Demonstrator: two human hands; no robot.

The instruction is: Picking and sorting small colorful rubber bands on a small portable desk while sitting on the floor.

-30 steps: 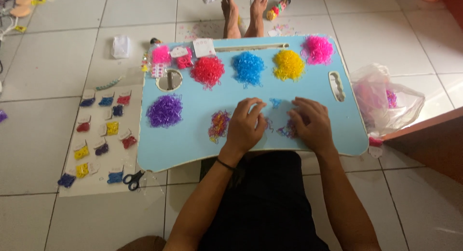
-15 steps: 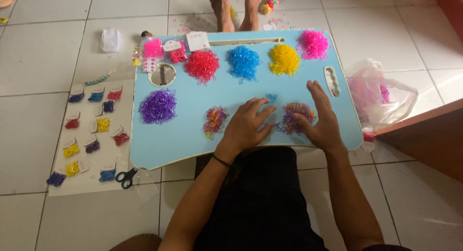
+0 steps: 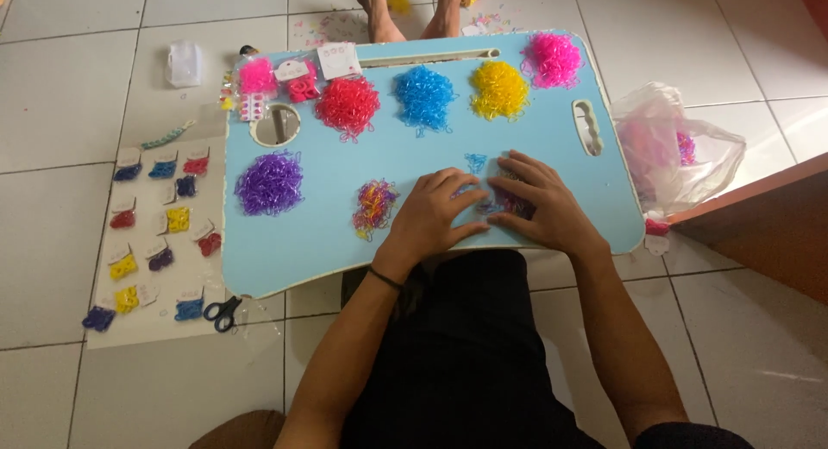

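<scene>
Hands rest side by side on the near edge of a light blue desk (image 3: pixel 328 233) that sits over the person's lap. A small mixed heap of rubber bands (image 3: pixel 503 200), purple and dark with a few blue ones, lies right under and between the fingertips of both hands. The left hand (image 3: pixel 429 216) lies palm down with fingers (image 3: pixel 455 187) spread loosely and flat, tips touching the edge of that heap, gripping nothing that can be seen. The right hand (image 3: pixel 543 209) also lies flat, fingers (image 3: pixel 511 167) fanned out over the heap and pressing on it; whether any band is pinched beneath them cannot be told. Just to the left of the left hand's fingers sits a small multicoloured pile (image 3: pixel 373 207), and further left a purple pile (image 3: pixel 270 183). Beyond the fingertips, toward the far edge, stand a red pile (image 3: pixel 348 105), a blue pile (image 3: pixel 424 96), a yellow pile (image 3: pixel 498 90) and a pink pile (image 3: pixel 552 59). Well to the left of both hands, on the tiled floor, lie small packets of bands (image 3: pixel 155 216) and black scissors (image 3: pixel 223 311). To the right of the right hand sits a clear plastic bag (image 3: pixel 677 147).
</scene>
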